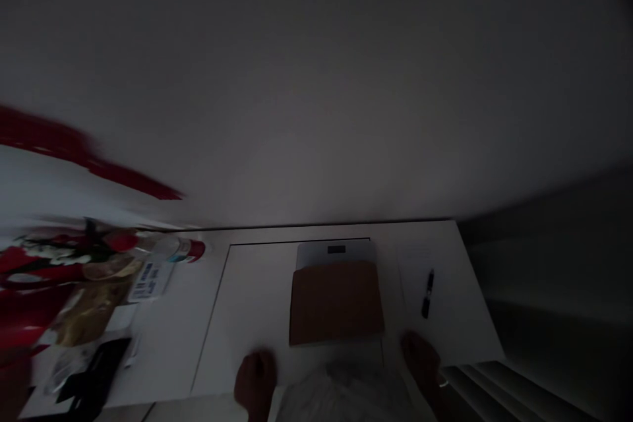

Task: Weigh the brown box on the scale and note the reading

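Observation:
The view is dim and a little blurred. My left hand (256,379) rests closed at the front edge of the white table, with nothing visible in it. On the right, my right hand (420,355) is also curled shut near the front edge, below a dark pen (428,293). Between and beyond the hands lies a brown-covered notebook (337,303), apart from both. It covers most of a flat grey scale (311,254), whose small dark display (337,249) shows at the back. The pen lies on a white sheet of paper (413,264).
On the left of the table (210,316) are a plastic bottle (182,249) with a red end, a white box (151,279) with blue print, a brown bag (91,310), red flowers (59,250) and a black object (101,369). A wall (316,112) rises behind.

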Tool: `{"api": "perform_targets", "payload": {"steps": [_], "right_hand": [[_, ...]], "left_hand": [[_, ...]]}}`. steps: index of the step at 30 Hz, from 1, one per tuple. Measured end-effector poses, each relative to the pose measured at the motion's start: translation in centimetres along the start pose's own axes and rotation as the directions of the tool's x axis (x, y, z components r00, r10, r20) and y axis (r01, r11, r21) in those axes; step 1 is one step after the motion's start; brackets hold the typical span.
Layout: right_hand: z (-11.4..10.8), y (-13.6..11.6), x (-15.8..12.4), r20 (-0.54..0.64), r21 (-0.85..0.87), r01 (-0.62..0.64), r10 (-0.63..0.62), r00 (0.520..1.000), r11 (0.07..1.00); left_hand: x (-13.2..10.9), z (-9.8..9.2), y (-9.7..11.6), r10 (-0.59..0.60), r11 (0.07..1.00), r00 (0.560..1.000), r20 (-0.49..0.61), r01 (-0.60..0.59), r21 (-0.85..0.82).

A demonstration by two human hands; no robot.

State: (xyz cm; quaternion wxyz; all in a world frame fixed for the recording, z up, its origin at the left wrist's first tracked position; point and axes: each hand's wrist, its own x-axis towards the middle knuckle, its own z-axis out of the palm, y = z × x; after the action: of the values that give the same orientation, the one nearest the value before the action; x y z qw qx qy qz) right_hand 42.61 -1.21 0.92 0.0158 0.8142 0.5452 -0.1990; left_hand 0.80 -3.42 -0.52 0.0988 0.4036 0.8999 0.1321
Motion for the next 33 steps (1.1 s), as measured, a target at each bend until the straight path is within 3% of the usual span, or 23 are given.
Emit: {"api": "perform_targets", "payload": {"steps": [6,19,33], "right_hand": [[0.10,0.08,0.08,0.002,0.014,0.011,-0.011,1.000,1.000],[0.64,0.51,0.00,-0.027,-0.020,0.029,-0.029,0.999,0.999],[-0.19,-0.05,-0.03,0.005,-0.024,0.019,-0.019,1.000,1.000]], "left_hand": [[0.08,-0.24,0.39,-0.006,1.000,1.000,0.023,0.005,0.011],[-0.03,-0.02,0.20,0.044,0.999,0.998,-0.046,-0.045,-0.017],[0.00,-0.11,0.16,0.003,1.000,1.000,0.028,-0.003,-0.016]]}}
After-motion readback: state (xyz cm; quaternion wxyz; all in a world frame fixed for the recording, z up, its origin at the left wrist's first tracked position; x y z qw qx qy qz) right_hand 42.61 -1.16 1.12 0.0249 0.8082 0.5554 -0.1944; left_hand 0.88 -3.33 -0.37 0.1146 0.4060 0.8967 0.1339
